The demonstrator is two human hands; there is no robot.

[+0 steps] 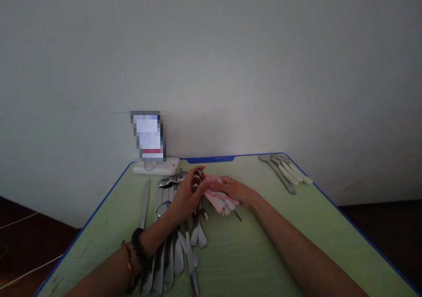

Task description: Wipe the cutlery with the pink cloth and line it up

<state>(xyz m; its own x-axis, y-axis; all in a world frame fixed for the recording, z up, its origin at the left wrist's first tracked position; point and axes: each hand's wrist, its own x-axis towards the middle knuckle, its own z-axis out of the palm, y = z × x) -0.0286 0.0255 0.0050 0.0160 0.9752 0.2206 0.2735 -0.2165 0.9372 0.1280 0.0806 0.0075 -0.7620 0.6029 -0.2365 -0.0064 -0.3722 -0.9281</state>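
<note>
Over the middle of the table, my left hand (189, 193) grips a piece of metal cutlery near one end; its kind is mostly hidden by fingers and cloth. My right hand (239, 190) is closed on a pink and white cloth (217, 200) wrapped about that cutlery. A thin dark tip (238, 215) pokes out below the cloth. Under and beside my left forearm lies a spread of metal cutlery, with a spoon (164, 208), another spoon (166, 181) and a knife (144, 202) showing. My forearm covers part of it.
On the green table (237, 262) with a blue edge, a metal spoon (278, 174) and several white-handled pieces of cutlery (292, 169) lie at the far right. A phone (149, 134) stands on a white base (156, 167) at the back left, before a pale wall.
</note>
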